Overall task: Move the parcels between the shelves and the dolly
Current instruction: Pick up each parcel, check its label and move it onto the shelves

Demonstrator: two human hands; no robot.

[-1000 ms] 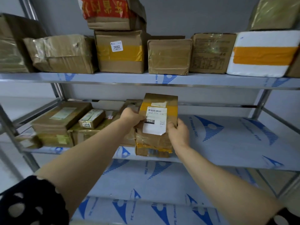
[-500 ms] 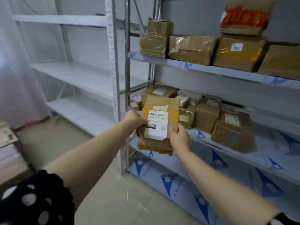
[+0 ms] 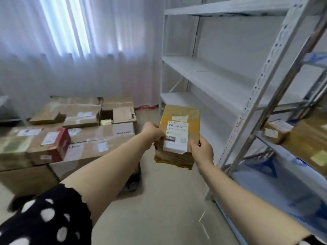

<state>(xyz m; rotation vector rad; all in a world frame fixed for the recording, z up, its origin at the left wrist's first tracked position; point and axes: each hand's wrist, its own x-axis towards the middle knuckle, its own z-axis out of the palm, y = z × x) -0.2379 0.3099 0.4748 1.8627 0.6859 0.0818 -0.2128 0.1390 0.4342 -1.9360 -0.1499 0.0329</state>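
Item held: a small brown cardboard parcel (image 3: pixel 178 135) wrapped in yellow tape, with a white shipping label (image 3: pixel 176 137) marked "060" on its upper face. It is carried in mid-air above the pale floor (image 3: pixel 159 209), in front of the body, between the stacked cartons on the left and the shelving on the right, touching neither.

Left hand (image 3: pixel 153 132): closed on the parcel's left edge. The fingers are curled tight round the side; the fingertips are hidden under the parcel.

Right hand (image 3: pixel 201 151): closed on the parcel's lower right corner. The thumb is laid over the top face just beside the label, and the remaining fingers are wrapped underneath, out of sight.

Left of the parcel: a low pile of large brown cardboard cartons (image 3: pixel 99 137), several bearing white labels. A red-and-brown box (image 3: pixel 53 147) is set on top of the pile near its left end. Whether a dolly is beneath cannot be told.

Right of the parcel: a white metal shelf unit (image 3: pixel 212 75) with bare boards. At the far right edge, a second metal rack (image 3: pixel 276 144) is seen, with brown parcels (image 3: pixel 304 140) on its shelf.

Behind: a white sheer curtain (image 3: pixel 70 50), lit from outside.
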